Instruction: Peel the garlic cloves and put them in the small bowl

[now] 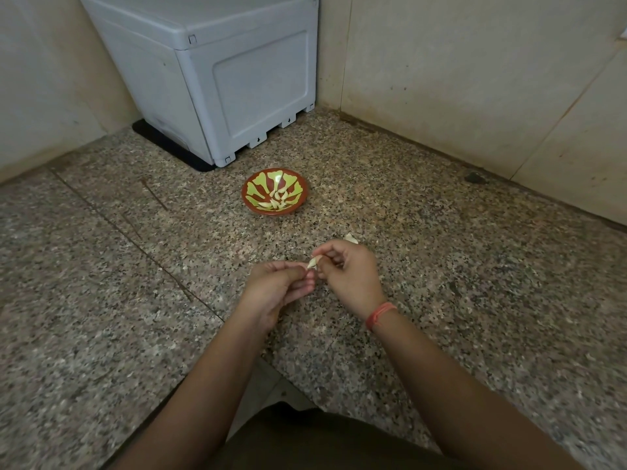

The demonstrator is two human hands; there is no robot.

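Garlic clove (312,262) held over the tabletop (475,266), nearer its front edge; left hand (274,286) fingers (288,266) clamped on the lower end, right hand (346,269) pinching the upper; long axis slants left-low to right-high, tip toward the far edge; small bowl (245,191) with peeled cloves (276,198) lies beyond, slightly nearer the left hand; judged mid-peel.

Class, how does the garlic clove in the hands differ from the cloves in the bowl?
The pale garlic clove is pinched between the left hand and right hand; the peeled cloves lie loose in the red-and-green bowl. The held clove is single; the bowl's cloves are many. All are pale cream.
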